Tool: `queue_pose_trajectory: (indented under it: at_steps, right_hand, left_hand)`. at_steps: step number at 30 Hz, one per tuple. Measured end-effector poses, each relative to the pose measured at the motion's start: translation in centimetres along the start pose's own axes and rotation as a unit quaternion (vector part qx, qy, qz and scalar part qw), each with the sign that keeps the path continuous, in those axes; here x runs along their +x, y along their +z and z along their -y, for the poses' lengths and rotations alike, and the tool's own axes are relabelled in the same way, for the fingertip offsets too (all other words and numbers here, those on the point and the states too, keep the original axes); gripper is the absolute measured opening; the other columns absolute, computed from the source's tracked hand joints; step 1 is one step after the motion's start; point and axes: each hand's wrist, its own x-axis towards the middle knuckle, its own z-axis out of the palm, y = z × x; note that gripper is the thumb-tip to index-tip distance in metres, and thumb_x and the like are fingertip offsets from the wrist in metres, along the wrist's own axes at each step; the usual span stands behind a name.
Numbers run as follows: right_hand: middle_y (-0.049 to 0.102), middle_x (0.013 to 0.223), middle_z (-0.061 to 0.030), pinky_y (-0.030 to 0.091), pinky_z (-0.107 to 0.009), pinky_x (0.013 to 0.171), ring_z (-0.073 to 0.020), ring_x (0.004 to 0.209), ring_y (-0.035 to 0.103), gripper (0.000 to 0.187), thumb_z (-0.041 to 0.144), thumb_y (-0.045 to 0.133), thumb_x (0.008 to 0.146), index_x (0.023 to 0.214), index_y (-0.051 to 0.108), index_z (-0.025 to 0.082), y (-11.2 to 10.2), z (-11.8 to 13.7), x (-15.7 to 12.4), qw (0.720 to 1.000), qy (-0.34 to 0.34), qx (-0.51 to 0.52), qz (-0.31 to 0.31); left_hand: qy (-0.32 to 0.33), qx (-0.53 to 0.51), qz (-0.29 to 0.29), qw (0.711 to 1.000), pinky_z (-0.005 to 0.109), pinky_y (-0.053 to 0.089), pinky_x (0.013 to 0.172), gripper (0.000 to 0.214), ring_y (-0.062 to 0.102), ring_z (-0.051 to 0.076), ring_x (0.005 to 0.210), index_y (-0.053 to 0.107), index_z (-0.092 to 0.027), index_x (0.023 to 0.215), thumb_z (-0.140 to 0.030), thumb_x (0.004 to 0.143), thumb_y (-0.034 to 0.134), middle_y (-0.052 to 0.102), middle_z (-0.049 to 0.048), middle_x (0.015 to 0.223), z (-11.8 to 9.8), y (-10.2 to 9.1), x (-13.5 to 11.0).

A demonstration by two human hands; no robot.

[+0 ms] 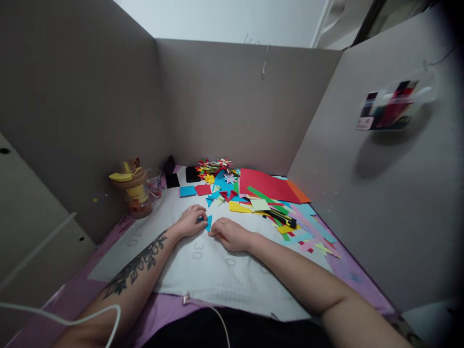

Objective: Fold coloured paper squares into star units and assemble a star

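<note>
A small blue folded piece of paper (209,223) is held between my two hands, just above the white sheet with printed numbers. My left hand (191,221) grips its left side with bent fingers. On its right side, my right hand (228,234) pinches the lower corner between thumb and fingers. Close beyond my hands lie more folded paper pieces, among them a red one (228,195) and a blue one (210,200). A stack of blue paper squares (187,191) sits beside a red paper square (203,190).
Folded paper stars (217,166) are heaped at the back wall. Red sheets (268,186), paper strips (311,227) and a black-and-yellow cutter knife (282,217) lie at the right. Stacked pots (136,188) stand at the left. A white cable (65,320) crosses the lower left.
</note>
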Motion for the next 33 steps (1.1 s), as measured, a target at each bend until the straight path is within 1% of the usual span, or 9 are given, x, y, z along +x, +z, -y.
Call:
queue_pose_trajectory:
  at_steps: [8, 10, 12, 14, 16, 19, 25, 29, 33]
  right_hand:
    - [0.062, 0.092, -0.0081, 0.043, -0.035, 0.084, -0.019, 0.089, 0.055, 0.024, 0.005, 0.048, 0.075, 0.095, 0.052, 0.017, 0.3, -0.1, -0.1, 1.0, -0.009, 0.023, -0.008]
    - [0.06, 0.096, -0.0085, 0.044, -0.034, 0.085, -0.0189, 0.093, 0.054, 0.03, 0.003, 0.048, 0.074, 0.101, 0.052, 0.017, 0.5, -0.3, -0.2, 0.998, -0.002, 0.038, -0.043]
    - [0.058, 0.1, -0.0091, 0.043, -0.035, 0.086, -0.0195, 0.097, 0.052, 0.033, 0.004, 0.048, 0.074, 0.104, 0.051, 0.017, 0.5, -0.5, -0.2, 0.993, 0.033, 0.042, -0.109]
    - [0.058, 0.097, -0.0084, 0.043, -0.035, 0.085, -0.02, 0.095, 0.052, 0.027, 0.007, 0.05, 0.076, 0.1, 0.053, 0.017, 0.5, -0.7, -0.1, 0.98, 0.087, 0.036, -0.178]
    - [0.059, 0.09, -0.0064, 0.042, -0.035, 0.083, -0.0193, 0.09, 0.053, 0.015, 0.011, 0.05, 0.079, 0.091, 0.056, 0.018, 0.5, -1.0, 0.0, 0.967, 0.131, 0.037, -0.217]
    - [0.059, 0.084, -0.0044, 0.042, -0.031, 0.078, -0.0177, 0.085, 0.054, 0.006, 0.017, 0.053, 0.081, 0.081, 0.059, 0.018, 0.6, -1.3, 0.2, 0.96, 0.163, 0.056, -0.221]
    - [0.058, 0.074, -0.0017, 0.042, -0.026, 0.068, -0.0149, 0.075, 0.054, 0.008, 0.019, 0.058, 0.076, 0.068, 0.059, 0.017, 1.0, -1.1, 0.6, 0.948, 0.209, 0.102, -0.217]
    - [0.055, 0.068, 0.0001, 0.039, -0.023, 0.06, -0.0133, 0.069, 0.052, 0.01, 0.016, 0.055, 0.073, 0.063, 0.056, 0.017, 1.0, -0.9, 0.8, 0.934, 0.233, 0.131, -0.237]
    - [0.055, 0.068, -0.0001, 0.038, -0.023, 0.059, -0.0135, 0.069, 0.052, 0.011, 0.013, 0.055, 0.071, 0.061, 0.055, 0.018, 1.0, -1.0, 0.8, 0.933, 0.222, 0.133, -0.251]
  left_hand:
    - [-0.01, -0.014, 0.011, 1.0, 0.039, 0.03, 0.104, 0.017, 0.043, 0.023, 0.118, 0.063, -0.021, 0.073, -0.033, 0.077, 0.052, 0.057, 0.0055, 0.118, 0.4, 0.5, 0.4]
    - [-0.009, -0.047, -0.011, 0.999, 0.036, 0.031, 0.103, 0.019, 0.044, 0.022, 0.118, 0.061, -0.02, 0.07, -0.032, 0.079, 0.05, 0.057, 0.0056, 0.119, 0.2, 0.3, 0.3]
    - [-0.02, -0.096, -0.051, 0.994, 0.034, 0.035, 0.1, 0.019, 0.045, 0.021, 0.116, 0.058, -0.019, 0.071, -0.032, 0.08, 0.048, 0.056, 0.0064, 0.119, -0.3, 0.0, 0.2]
    - [-0.032, -0.145, -0.089, 0.985, 0.032, 0.039, 0.095, 0.018, 0.05, 0.019, 0.107, 0.055, -0.018, 0.074, -0.031, 0.082, 0.045, 0.057, 0.0071, 0.113, -0.8, -0.2, 0.1]
    - [-0.038, -0.18, -0.105, 0.977, 0.03, 0.044, 0.085, 0.017, 0.054, 0.017, 0.093, 0.051, -0.018, 0.077, -0.031, 0.083, 0.043, 0.059, 0.0058, 0.099, -1.4, -0.3, 0.0]
    - [-0.035, -0.208, -0.106, 0.972, 0.025, 0.044, 0.072, 0.015, 0.052, 0.015, 0.079, 0.048, -0.018, 0.077, -0.031, 0.083, 0.043, 0.056, 0.0023, 0.082, -2.3, -0.5, -0.1]
    - [-0.014, -0.228, -0.119, 0.966, 0.025, 0.041, 0.074, 0.008, 0.05, 0.014, 0.077, 0.048, -0.018, 0.075, -0.023, 0.081, 0.045, 0.053, 0.0005, 0.079, -3.8, -0.9, -0.4]
    - [-0.025, -0.256, -0.135, 0.957, 0.024, 0.04, 0.069, 0.005, 0.048, 0.013, 0.074, 0.046, -0.018, 0.076, -0.023, 0.077, 0.049, 0.051, -0.001, 0.076, -3.8, -0.5, -0.3]
    - [-0.055, -0.304, -0.168, 0.936, 0.022, 0.038, 0.063, 0.022, 0.046, 0.01, 0.068, 0.041, -0.019, 0.083, -0.021, 0.069, 0.058, 0.046, -0.0044, 0.074, -3.3, 0.4, 0.0]
